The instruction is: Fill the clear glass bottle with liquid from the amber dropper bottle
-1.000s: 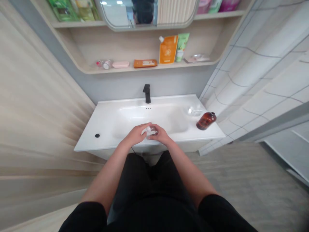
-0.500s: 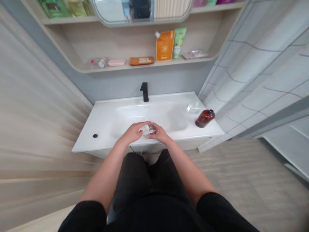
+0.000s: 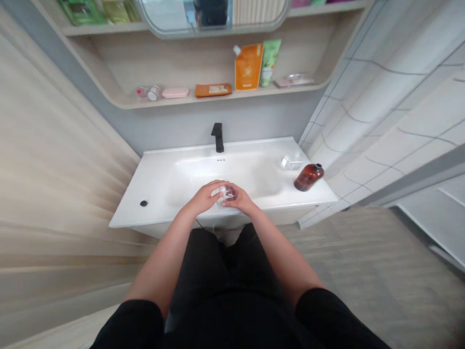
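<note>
I record my left hand (image 3: 206, 198) and right hand (image 3: 240, 199) curled and pressed together around a small clear object (image 3: 227, 193), exact kind too blurred to confirm, held over the front of the white washbasin (image 3: 152, 206). An amber bottle (image 3: 308, 177) lies on the basin's right deck, just beside a clear dish (image 3: 291, 163). A black faucet (image 3: 218, 137) stands behind the bowl.

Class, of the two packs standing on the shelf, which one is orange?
The left one: the orange pouch with a white cap, beside the green pack.
</note>
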`<action>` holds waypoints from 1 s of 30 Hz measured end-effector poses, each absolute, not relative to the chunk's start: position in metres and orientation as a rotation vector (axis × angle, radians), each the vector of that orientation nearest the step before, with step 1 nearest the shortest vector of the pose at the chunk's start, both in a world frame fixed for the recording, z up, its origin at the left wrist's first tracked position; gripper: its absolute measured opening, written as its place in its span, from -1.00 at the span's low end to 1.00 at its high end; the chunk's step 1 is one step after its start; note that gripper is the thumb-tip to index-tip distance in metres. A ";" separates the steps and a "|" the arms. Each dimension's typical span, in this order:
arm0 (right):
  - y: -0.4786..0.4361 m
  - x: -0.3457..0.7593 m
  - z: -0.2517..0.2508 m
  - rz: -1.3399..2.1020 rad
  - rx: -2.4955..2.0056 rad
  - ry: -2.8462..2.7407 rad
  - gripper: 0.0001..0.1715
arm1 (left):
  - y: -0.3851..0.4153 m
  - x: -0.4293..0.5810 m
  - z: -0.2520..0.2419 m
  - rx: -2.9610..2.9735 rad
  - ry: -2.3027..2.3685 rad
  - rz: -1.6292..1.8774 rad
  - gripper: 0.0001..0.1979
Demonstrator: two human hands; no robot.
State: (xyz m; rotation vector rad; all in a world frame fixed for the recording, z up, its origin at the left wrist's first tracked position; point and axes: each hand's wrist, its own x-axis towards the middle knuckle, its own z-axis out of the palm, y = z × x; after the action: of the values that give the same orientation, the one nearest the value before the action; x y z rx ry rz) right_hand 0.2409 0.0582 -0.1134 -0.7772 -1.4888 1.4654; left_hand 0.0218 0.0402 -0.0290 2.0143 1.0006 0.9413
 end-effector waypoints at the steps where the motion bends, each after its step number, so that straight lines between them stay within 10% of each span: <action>1: 0.059 0.241 -0.114 1.465 -0.767 -1.493 0.06 | 0.041 0.021 -0.030 1.972 0.956 0.942 -0.53; 30: 0.057 0.241 -0.110 1.515 -0.686 -1.488 0.04 | 0.037 0.035 -0.068 1.646 1.164 1.174 -0.26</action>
State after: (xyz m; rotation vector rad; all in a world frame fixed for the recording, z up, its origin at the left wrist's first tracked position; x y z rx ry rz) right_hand 0.2407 0.0572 -0.1102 -0.6862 -1.4878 1.5146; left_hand 0.0353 0.0372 -0.0684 1.6457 1.1644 1.1737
